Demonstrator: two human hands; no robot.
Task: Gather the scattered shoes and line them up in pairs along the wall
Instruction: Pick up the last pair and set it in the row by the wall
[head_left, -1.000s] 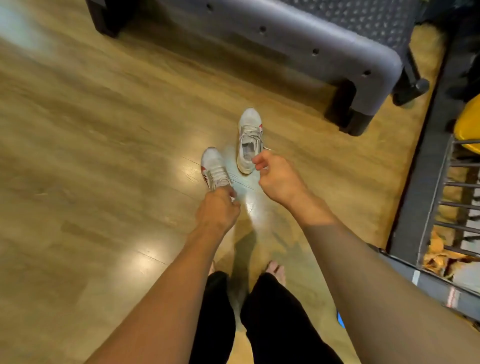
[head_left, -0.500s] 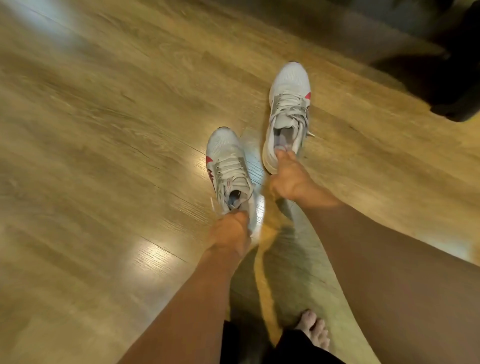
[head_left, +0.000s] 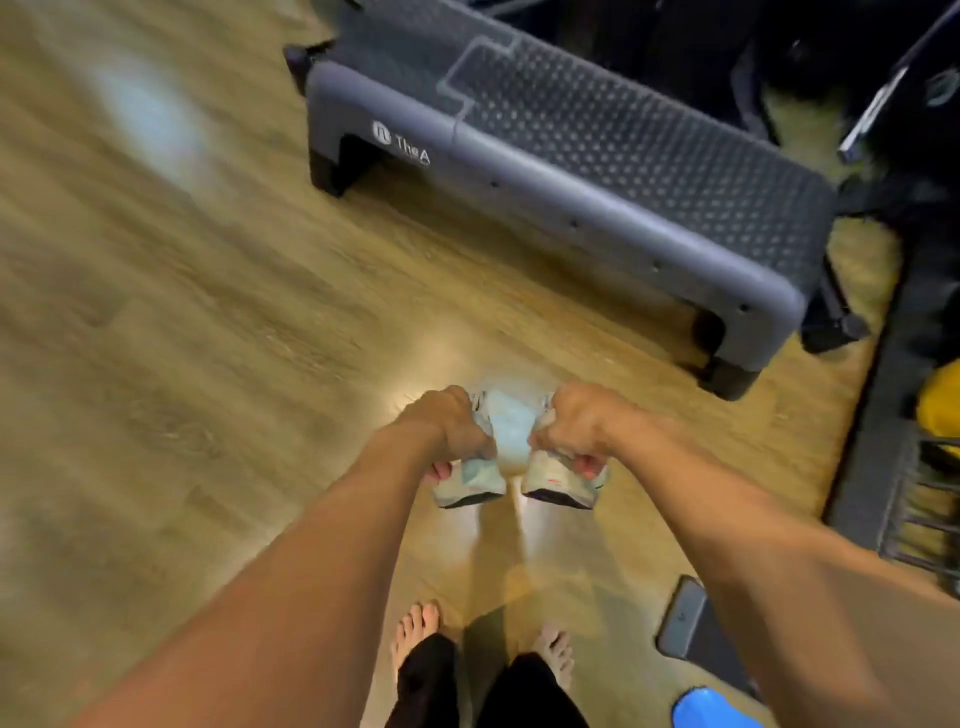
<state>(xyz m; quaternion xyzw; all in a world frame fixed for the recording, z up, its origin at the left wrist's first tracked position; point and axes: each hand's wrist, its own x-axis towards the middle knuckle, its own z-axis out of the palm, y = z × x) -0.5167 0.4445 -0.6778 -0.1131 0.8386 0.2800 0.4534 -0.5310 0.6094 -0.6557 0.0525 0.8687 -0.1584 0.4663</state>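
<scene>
Two white sneakers with red accents hang side by side in front of me above the wooden floor. My left hand (head_left: 452, 436) grips the left sneaker (head_left: 470, 486) at its opening. My right hand (head_left: 576, 434) grips the right sneaker (head_left: 558, 480) the same way. The heels point toward me and the toes are hidden behind my hands. The picture is blurred by motion.
A grey aerobic step platform (head_left: 571, 171) stands ahead on the floor. Dark equipment and a black metal rack (head_left: 914, 499) line the right side, with a yellow object (head_left: 940, 405) on it. A dark mat (head_left: 691, 623) and a blue item (head_left: 701, 709) lie near my bare feet.
Both hands closed on the sneakers that lay on the floor and lifted them together. The view has pulled back and up, bringing the step platform into sight again.
</scene>
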